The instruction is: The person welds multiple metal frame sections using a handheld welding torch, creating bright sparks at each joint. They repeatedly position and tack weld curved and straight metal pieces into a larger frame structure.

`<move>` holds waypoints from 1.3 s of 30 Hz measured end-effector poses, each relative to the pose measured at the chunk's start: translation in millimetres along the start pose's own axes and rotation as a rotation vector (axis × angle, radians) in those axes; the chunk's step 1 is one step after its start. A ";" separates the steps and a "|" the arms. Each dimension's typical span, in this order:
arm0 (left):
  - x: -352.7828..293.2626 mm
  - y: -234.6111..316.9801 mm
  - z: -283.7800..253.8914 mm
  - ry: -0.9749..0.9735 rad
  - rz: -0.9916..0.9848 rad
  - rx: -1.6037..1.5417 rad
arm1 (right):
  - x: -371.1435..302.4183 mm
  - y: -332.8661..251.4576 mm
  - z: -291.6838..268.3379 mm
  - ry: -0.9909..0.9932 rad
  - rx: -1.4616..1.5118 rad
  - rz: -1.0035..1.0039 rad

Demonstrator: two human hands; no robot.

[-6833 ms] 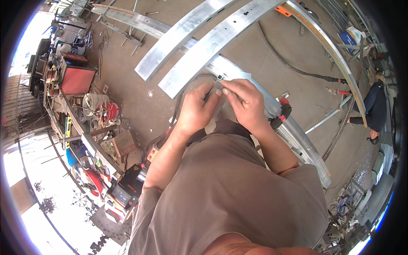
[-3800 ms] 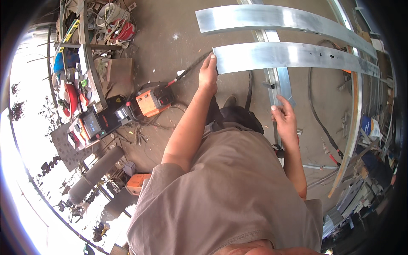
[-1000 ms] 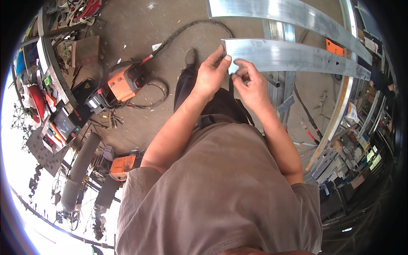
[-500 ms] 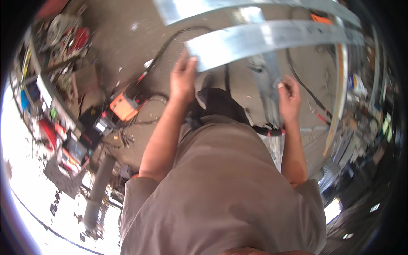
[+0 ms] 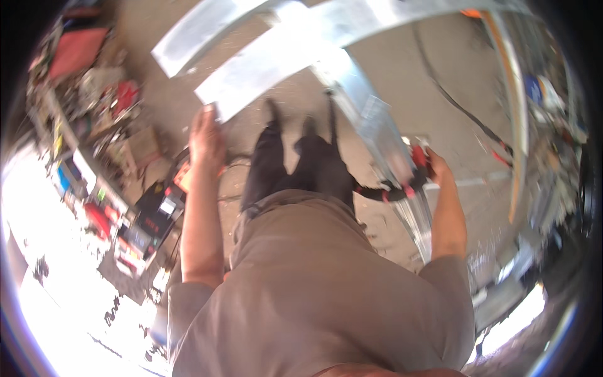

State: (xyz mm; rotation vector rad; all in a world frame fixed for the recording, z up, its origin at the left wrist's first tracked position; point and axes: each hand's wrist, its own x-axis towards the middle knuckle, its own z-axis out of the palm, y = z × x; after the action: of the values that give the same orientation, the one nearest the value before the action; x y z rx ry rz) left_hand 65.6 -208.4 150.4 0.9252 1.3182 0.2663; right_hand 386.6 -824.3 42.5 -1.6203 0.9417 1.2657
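Note:
Two long, shiny flat metal strips lie across an upright-running metal beam [image 5: 377, 129]. At the left end of the nearer metal strip [image 5: 257, 72] is my left hand [image 5: 207, 144], its fingertips closed on the corner. The farther metal strip [image 5: 201, 34] is apart from both hands. To the right of the beam, my right hand [image 5: 438, 166] is closed round a red-ended part of a black hose [image 5: 392, 193], which drapes over the beam with red bands on it. What the palm covers is hidden, and the picture is slightly blurred there.
An orange-and-black machine [image 5: 182, 176] stands on the floor at left, partly behind my left forearm. Cluttered shelving with a red box [image 5: 78, 50] lines the left. A dark cable [image 5: 449, 94] crosses the floor at right, beside a long upright bar [image 5: 518, 113] and stacked metal.
My left hand has moved left and a little nearer, with the strip's end beside it. My right hand has dropped to the hose and closed on its red-ended part. The view has shifted.

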 end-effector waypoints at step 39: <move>-10.8 -3.8 -6.4 -0.282 0.056 -0.422 | -369.6 -15.6 360.9 -0.278 -0.295 -1.230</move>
State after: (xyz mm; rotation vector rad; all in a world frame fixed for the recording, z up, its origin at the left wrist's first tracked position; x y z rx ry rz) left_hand 55.6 -215.1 155.5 0.6146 0.9292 0.4233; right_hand 204.7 -460.7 361.6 -1.6899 -0.4549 0.6875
